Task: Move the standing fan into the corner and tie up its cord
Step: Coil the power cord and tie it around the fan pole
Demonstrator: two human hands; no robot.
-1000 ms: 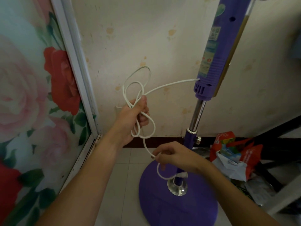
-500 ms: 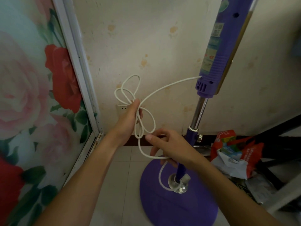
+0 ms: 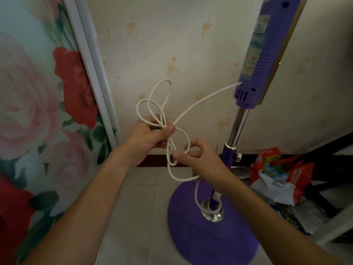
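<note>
Fan (image 3: 254,54) stands at your 2 o'clock, base (image 3: 210,236) on the floor tiles by the wall, so the move looks done. Cord (image 3: 200,100) runs from its column to your left hand (image 3: 149,140), which is closed around the gathered loops to keep them bunched. Right hand (image 3: 202,161), at 4 o'clock of it, pinches the loose strand, probably to wrap it around.

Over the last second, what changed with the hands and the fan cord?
The right hand rose from near the fan base to the cord loops just below the left hand, fingers hooking a strand. The left hand kept its pinch on the bundle; the fan stayed put.
</note>
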